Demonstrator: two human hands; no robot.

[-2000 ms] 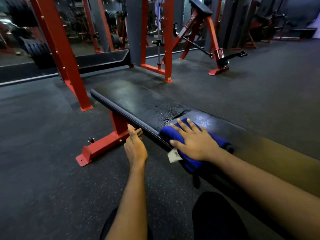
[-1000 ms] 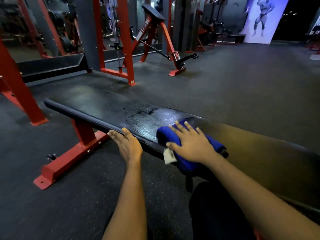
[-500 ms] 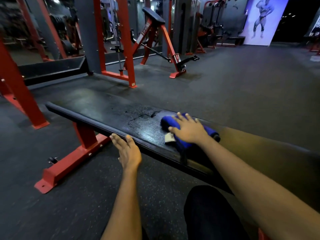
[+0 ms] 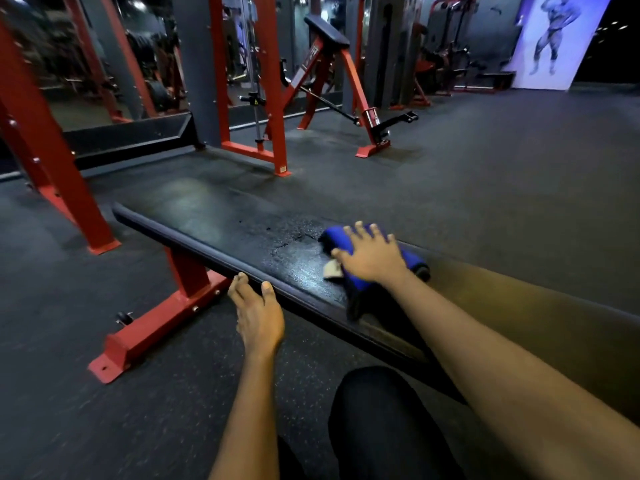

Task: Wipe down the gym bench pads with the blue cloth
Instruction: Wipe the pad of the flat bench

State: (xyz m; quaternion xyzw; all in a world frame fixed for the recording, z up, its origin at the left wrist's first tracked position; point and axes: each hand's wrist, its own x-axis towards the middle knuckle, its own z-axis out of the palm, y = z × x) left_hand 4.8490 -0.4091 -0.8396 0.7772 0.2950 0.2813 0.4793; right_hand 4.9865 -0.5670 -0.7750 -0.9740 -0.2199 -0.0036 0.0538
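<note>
A long black bench pad [image 4: 207, 216] runs from upper left to lower right on a red frame [image 4: 156, 327]. The folded blue cloth [image 4: 332, 237], with a white tag at its near side, lies on the pad's far half. My right hand [image 4: 372, 256] presses flat on the cloth with fingers spread. A wet sheen covers the pad just left of the cloth. My left hand [image 4: 258, 313] rests against the pad's near edge, fingers straight, thumb on the rim.
Red rack uprights [image 4: 41, 150] stand at the left and behind the bench [image 4: 273, 98]. An angled red machine with a black pad [image 4: 329, 32] stands beyond. Dark rubber floor [image 4: 502, 168] stretches to the right. My dark-clad knee [image 4: 381, 417] is below the bench.
My right hand has pushed the cloth across the pad from the near edge toward the far side. My left hand moved from below the bench up to the pad's near edge.
</note>
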